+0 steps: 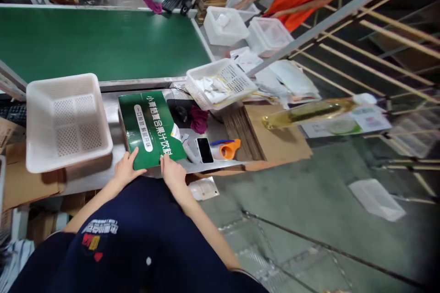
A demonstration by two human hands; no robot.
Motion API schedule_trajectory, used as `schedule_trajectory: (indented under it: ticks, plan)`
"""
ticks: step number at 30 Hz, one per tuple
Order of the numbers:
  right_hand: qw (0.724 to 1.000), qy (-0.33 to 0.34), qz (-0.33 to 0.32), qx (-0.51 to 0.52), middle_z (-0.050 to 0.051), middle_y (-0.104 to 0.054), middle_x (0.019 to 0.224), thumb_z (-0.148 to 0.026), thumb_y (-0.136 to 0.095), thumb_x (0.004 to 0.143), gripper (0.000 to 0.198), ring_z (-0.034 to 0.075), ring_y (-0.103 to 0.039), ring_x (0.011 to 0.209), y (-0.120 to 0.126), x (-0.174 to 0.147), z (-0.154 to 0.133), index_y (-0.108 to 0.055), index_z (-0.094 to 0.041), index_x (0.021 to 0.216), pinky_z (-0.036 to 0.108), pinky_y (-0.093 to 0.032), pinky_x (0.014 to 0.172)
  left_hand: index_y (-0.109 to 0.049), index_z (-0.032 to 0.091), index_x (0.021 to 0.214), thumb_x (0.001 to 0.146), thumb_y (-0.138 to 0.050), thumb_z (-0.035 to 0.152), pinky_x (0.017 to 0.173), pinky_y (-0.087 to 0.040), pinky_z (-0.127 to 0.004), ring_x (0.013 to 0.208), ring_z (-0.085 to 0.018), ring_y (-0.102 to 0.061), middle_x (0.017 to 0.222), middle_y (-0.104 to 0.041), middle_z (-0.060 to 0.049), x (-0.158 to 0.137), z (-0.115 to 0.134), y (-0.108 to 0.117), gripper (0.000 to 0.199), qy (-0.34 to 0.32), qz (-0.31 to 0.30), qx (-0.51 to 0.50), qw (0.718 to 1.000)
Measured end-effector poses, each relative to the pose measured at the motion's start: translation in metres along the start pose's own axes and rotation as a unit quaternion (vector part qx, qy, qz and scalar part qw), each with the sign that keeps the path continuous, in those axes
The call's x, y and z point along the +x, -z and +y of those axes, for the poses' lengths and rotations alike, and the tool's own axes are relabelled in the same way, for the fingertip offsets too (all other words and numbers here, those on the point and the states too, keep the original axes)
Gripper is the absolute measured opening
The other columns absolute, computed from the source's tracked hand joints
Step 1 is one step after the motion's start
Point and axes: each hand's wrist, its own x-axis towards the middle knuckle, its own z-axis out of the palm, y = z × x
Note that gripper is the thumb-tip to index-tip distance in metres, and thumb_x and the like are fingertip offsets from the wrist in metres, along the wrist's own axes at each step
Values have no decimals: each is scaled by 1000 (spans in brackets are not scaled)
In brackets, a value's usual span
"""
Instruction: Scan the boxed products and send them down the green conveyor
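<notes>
A flat green carton [149, 126] with white lettering lies on the steel worktable [110, 114] in front of me. My left hand [125, 169] grips its near left corner, fingers on top. My right hand [172, 170] holds its near right edge. Both hands are at the table's front edge, above my dark blue shirt.
An empty white perforated basket [67, 121] stands left of the carton. Behind runs a green conveyor belt [99, 41]. To the right are a black phone [205, 150], an orange tool [229, 148], flat cardboard [275, 139], a basket of packets [220, 83] and a blurred yellow bottle [309, 112].
</notes>
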Motion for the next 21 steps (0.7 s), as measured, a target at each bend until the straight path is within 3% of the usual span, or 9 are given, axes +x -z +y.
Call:
schedule_trajectory:
  ticks: [4,8,11,14,21]
  plan:
    - [999,24,33,24,15,-82,106,-35,-35,119,38,30,-82,91,-31,-30,21,-68,-17,129,31,-53,70,-51,23,165,91,-83,53,83,-55,-37,102,-30,-68,116,-66,-12,-2,-2,-4,86,-24,78,29,996]
    - [992,81,79,60,16,-82,114,-31,-39,118,38,26,-82,95,-65,-39,47,-73,-15,129,28,-53,72,-57,19,159,90,-84,45,95,-54,-44,110,-33,-65,122,-66,-16,4,1,-7,78,-119,145,61,980]
    - [977,170,96,89,15,-81,125,-26,-49,115,35,23,-79,111,-87,-28,62,-75,-17,136,25,-57,88,-58,17,157,89,-86,46,96,-53,-44,110,-33,-64,124,-66,-17,14,-1,-5,79,-173,148,68,971]
    - [963,226,93,109,13,-82,123,-25,-56,112,32,21,-78,110,-101,-10,67,-80,-20,133,24,-58,92,-62,19,150,92,-82,50,96,-52,-42,108,-31,-64,120,-68,-14,23,-9,-3,69,-216,154,59,962]
    - [958,225,74,162,13,-76,139,-28,-37,116,47,22,-71,123,-104,11,60,-74,-23,144,30,-56,102,-75,17,115,100,-71,47,91,-53,-39,97,-26,-68,101,-73,-13,37,-32,-11,34,-326,233,69,913]
